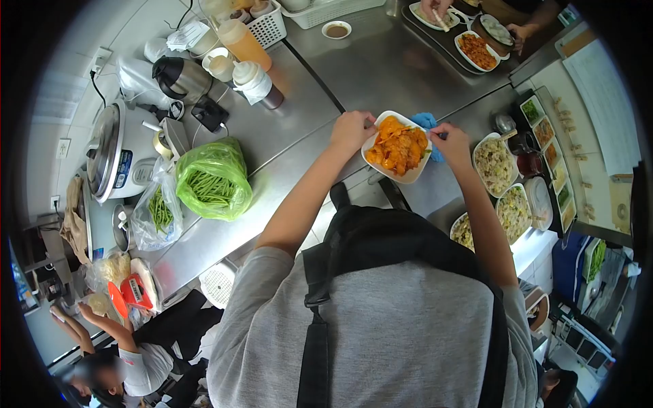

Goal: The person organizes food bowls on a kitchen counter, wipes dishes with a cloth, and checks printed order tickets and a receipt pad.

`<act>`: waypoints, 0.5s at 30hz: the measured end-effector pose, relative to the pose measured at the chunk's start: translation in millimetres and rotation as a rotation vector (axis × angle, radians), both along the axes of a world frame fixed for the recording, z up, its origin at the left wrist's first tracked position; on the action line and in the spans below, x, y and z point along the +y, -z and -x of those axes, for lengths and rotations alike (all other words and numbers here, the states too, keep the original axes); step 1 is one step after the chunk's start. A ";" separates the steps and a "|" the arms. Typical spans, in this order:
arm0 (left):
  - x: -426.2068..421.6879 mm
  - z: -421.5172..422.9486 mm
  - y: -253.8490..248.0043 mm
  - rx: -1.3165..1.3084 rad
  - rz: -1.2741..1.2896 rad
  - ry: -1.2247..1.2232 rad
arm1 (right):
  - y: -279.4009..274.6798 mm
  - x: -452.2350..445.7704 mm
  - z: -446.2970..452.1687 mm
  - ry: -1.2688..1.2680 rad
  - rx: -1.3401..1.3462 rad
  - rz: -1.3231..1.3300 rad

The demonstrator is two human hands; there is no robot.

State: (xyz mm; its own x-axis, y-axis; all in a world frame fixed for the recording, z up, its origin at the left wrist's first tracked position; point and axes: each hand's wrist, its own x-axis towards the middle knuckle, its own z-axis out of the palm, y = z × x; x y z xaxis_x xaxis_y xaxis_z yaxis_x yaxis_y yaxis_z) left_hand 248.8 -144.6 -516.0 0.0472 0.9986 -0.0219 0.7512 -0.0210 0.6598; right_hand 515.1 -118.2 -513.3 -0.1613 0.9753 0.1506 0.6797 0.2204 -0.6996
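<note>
A white square dish (407,179) filled with chunky orange food in sauce (398,146) is held between my two hands near the counter edge. My left hand (352,131) has its fingers closed on the dish's upper left rim. At the opposite rim, the fingers of my right hand (451,144) are pinched on the dish's right corner. Just behind that corner lies a crumpled blue cloth (437,156), partly covered by the dish and my right hand.
Squeeze bottles (257,85) and a steel jug (180,76) stand at the upper left. Green beans fill a green bag (235,204). Trays of chopped food (493,163) sit at right. A co-worker's hands (521,35) work around a dark tray (435,37). Other people stand lower left.
</note>
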 end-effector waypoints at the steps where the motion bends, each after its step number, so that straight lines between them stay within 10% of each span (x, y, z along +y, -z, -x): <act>1: -0.7 -1.0 -1.0 0.000 0.000 -0.007 | 4.3 1.9 3.2 -0.012 -0.028 -0.006; 15: -33.5 8.9 -4.7 -0.455 0.436 -0.133 | 44.9 -6.4 -36.4 -0.031 -0.239 -0.077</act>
